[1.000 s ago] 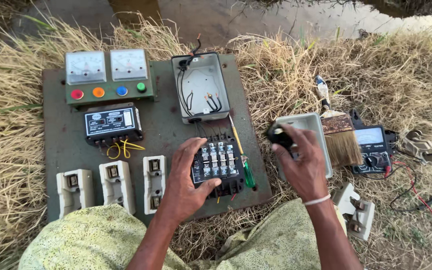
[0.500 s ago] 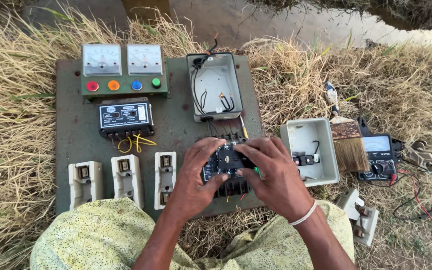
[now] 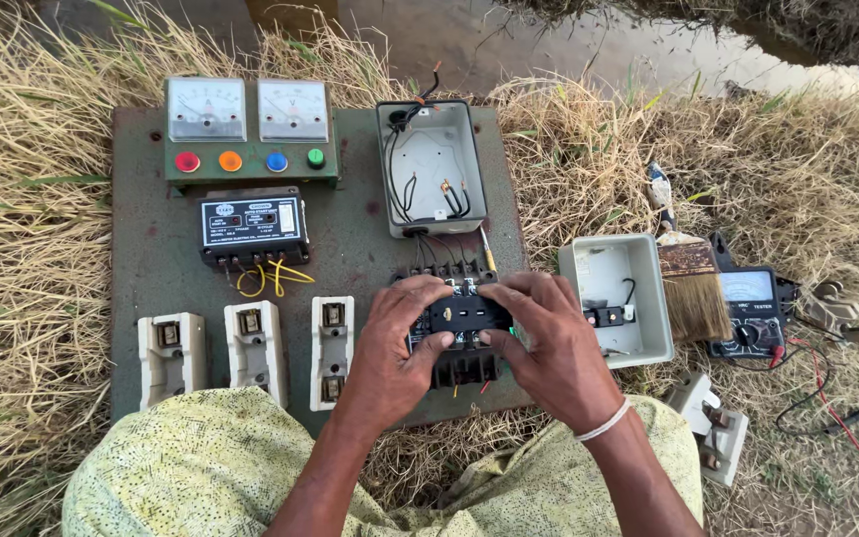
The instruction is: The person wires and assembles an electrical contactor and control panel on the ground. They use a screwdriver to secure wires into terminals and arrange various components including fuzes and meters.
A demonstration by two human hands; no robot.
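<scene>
1. Both hands, left hand [image 3: 390, 348] and right hand [image 3: 549, 348], grip a black contactor block [image 3: 466, 320] on the green panel board [image 3: 350, 239].
2. Three white fuse holders [image 3: 251, 353] sit just left.
3. An open grey box [image 3: 616, 298] and a brush [image 3: 693, 283] lie on the dry grass [image 3: 32, 249].

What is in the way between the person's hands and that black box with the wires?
Nothing visible. The left hand and right hand already grip the black contactor block from both sides on the green board, fingers resting directly on it.
</scene>
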